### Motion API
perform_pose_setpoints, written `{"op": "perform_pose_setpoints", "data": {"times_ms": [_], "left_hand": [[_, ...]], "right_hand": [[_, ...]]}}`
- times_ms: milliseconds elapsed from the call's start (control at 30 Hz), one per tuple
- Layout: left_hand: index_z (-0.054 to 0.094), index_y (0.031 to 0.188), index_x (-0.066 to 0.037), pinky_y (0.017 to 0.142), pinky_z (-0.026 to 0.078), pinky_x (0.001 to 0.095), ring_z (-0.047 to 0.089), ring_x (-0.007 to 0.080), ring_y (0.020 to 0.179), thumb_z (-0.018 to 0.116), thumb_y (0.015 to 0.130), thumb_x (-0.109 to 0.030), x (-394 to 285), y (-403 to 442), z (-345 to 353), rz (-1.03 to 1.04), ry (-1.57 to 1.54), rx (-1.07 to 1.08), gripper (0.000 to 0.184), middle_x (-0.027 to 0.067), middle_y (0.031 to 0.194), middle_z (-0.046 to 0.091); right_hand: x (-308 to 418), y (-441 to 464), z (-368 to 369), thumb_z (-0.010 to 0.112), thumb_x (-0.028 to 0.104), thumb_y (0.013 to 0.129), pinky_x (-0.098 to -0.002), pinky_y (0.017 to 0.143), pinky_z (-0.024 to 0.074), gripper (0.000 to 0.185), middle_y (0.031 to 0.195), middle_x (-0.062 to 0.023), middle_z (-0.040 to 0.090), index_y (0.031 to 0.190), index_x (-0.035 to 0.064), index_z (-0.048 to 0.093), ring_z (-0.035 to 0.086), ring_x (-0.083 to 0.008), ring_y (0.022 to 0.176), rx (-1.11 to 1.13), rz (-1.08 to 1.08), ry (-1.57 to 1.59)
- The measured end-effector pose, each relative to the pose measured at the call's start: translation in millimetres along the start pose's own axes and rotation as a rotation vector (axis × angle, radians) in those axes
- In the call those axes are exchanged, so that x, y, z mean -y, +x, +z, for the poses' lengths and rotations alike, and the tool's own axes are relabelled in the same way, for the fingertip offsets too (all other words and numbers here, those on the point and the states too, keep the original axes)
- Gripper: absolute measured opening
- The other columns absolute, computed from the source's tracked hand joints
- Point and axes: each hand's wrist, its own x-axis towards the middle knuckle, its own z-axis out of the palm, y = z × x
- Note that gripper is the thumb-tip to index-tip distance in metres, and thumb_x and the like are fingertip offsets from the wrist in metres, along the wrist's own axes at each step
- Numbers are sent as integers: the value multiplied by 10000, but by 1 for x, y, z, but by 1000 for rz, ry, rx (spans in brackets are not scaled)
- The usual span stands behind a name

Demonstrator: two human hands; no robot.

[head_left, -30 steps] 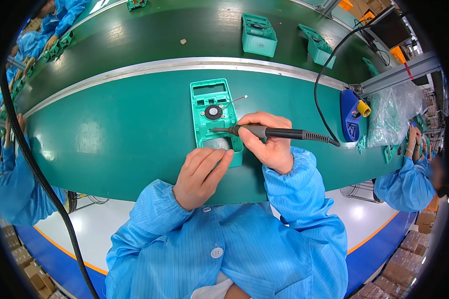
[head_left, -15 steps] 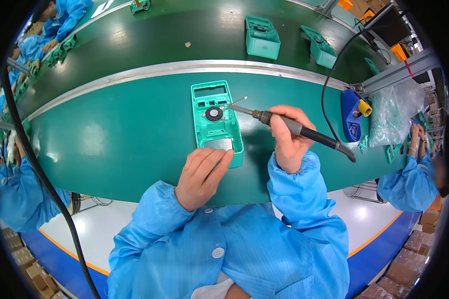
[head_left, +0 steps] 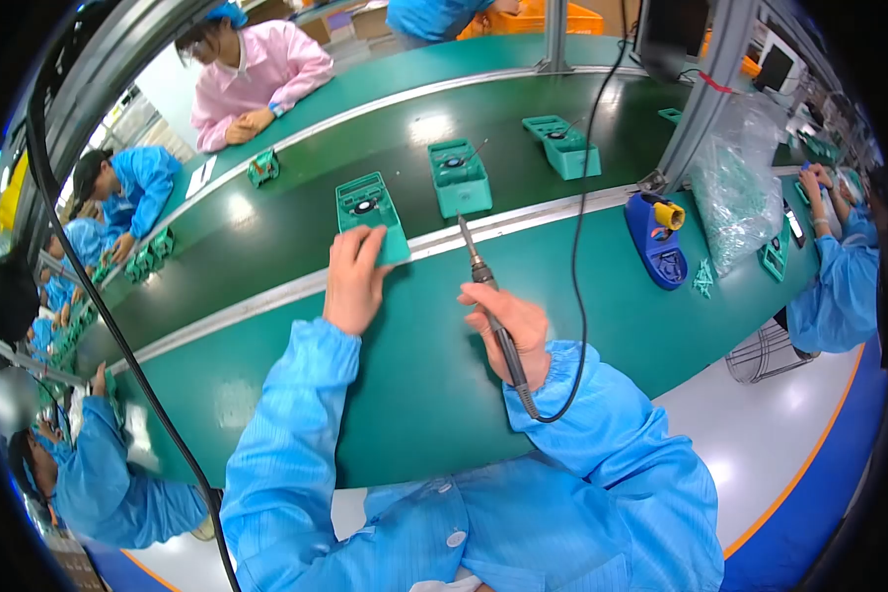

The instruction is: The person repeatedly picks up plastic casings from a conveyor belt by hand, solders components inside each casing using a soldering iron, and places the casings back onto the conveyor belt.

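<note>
My left hand (head_left: 354, 281) grips the near end of a green plastic housing (head_left: 390, 219), which lies across the metal rail at the edge of the dark belt. A round black speaker shows inside the housing. In my right hand (head_left: 511, 333) is a soldering iron (head_left: 503, 345), its tip pointing up and away, close to the rail. Just beyond that tip, on the belt, stands another green housing (head_left: 462, 195) with a speaker and a thin wire.
A blue iron stand (head_left: 653, 242) with a yellow part, a plastic bag of green parts (head_left: 740, 187) and small green pieces (head_left: 703, 278) are at the right. A third housing (head_left: 565, 148) lies on the belt (head_left: 316, 148). Several people in work clothes sit around.
The housing has moved from the worktable in front of me forward to the rail, with my left hand on it. My right hand has swung the iron upright. The view has tilted up.
</note>
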Motion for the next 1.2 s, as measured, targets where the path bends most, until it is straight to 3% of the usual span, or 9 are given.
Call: {"op": "perform_pose_setpoints", "data": {"times_ms": [133,300,367,400,467,700,800,1033,1200], "left_hand": [[563,1341,-70,1027,458,435,512,396,1222,779,694,24,56,43,42,-24,188,42,688,197,1312,535],[564,1373,-99,1099,390,469,401,411,1355,773,766,-21,26,-2,69,-153,92,-79,647,231,1471,419],[571,1368,-59,1095,379,463,429,395,1339,712,846,-13,-10,-20,44,-94,53,-258,543,222,1467,429],[589,1337,-28,1099,362,472,436,394,1336,703,842,9,-42,-28,28,-205,-7,-250,509,215,1437,454],[594,1316,5,1079,389,482,462,392,1305,689,853,16,-72,-54,10,-127,3,-203,473,223,1422,454],[646,1142,31,984,459,463,563,406,1149,697,791,43,-128,-103,-8,176,-269,251,356,216,1229,588],[654,1111,31,922,463,470,588,385,1091,717,776,7,-134,-100,-6,236,-239,236,342,188,1164,628],[651,1104,47,922,468,456,584,377,1064,704,786,21,-124,-99,-10,-19,-298,140,323,192,1153,622],[651,1100,54,906,478,453,582,376,1045,688,806,22,-126,-98,-14,-46,-309,143,297,190,1126,620]], "right_hand": [[-8,0,-2,760,-37,776,-372,577,521,405,811,-131,672,1164,40,669,667,-299,663,-10,22,-49],[-18,-2,-3,747,-11,812,-369,620,543,365,861,-164,685,1166,18,663,690,-315,730,-74,15,-22],[-17,-4,-3,734,-20,818,-364,687,565,369,934,-177,702,1178,12,658,712,-321,808,-46,56,4],[-16,-8,-4,726,-35,815,-358,744,583,383,995,-184,715,1189,10,654,729,-324,871,8,108,20],[-20,-13,5,724,67,866,-374,655,548,317,877,-170,684,1173,24,656,694,-320,760,-36,45,53],[-21,-16,9,707,77,875,-425,567,483,278,755,-118,574,1144,81,636,606,-323,641,17,-9,-100],[-20,-15,10,693,67,873,-434,564,480,254,753,-116,565,1119,81,630,601,-328,643,26,8,-147],[-24,-15,9,686,69,865,-449,586,484,271,781,-131,580,1128,80,621,617,-349,683,38,12,-202],[-25,-14,9,680,64,865,-466,601,482,275,780,-138,580,1133,75,619,617,-364,689,47,33,-200]]}}
